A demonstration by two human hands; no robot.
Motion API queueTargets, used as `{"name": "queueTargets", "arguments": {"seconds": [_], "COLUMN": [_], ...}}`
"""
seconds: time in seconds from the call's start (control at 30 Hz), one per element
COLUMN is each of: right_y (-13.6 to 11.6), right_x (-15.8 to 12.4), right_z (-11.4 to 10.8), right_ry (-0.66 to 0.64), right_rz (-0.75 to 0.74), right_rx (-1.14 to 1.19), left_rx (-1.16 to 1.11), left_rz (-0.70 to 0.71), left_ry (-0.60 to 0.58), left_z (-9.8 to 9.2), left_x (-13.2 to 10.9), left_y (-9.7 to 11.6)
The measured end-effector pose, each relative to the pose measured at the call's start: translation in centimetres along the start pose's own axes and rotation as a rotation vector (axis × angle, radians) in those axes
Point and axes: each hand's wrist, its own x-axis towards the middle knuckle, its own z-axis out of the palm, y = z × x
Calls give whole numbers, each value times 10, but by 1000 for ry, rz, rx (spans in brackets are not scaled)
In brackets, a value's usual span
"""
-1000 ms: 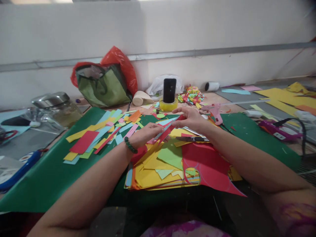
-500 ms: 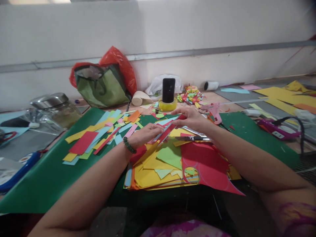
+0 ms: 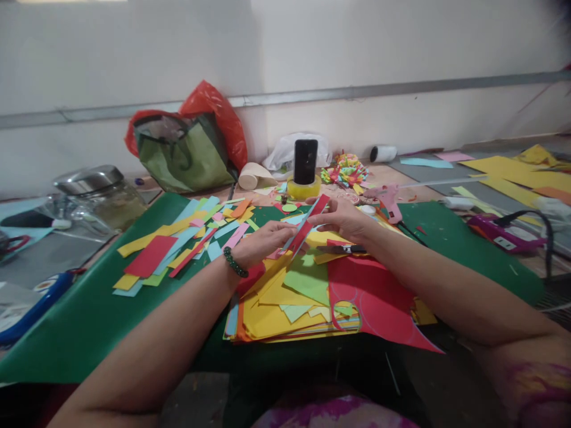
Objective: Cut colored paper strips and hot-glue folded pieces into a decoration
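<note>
My left hand (image 3: 262, 242) and my right hand (image 3: 339, 219) pinch the two ends of a thin bundle of paper strips (image 3: 307, 224), red and light blue, held slanted above the table. The left hand has a dark bead bracelet (image 3: 234, 262) on its wrist. Under the hands lies a stack of coloured paper sheets (image 3: 294, 300) in yellow, green and red, with scissors (image 3: 343, 249) resting on it just below my right wrist.
Cut paper strips (image 3: 178, 246) lie scattered on the green mat (image 3: 89, 321). A phone (image 3: 306, 161) stands in a yellow tape roll (image 3: 304, 189). A pink glue gun (image 3: 389, 199), glass jar (image 3: 102, 196), green bag (image 3: 187, 151) and purple tool (image 3: 504, 235) surround the area.
Both hands have tilted the strip bundle more upright, its far end rising toward the phone. My right hand has moved slightly left and closer in.
</note>
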Motion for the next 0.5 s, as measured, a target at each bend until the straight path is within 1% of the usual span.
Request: {"name": "queueTargets", "arguments": {"seconds": [0.1,0.23,0.5], "right_y": [3,5,8], "right_x": [-3,-6,-5], "right_z": [6,8,8], "right_ry": [24,11,44], "right_rz": [-60,-100,-207], "right_rx": [-79,-125,-208], "left_rx": [41,53,104], "left_rz": [7,2,8], "left_ry": [-1,-1,-2], "left_z": [0,1,3], "left_x": [0,0,0], "left_y": [-4,-7,-2]}}
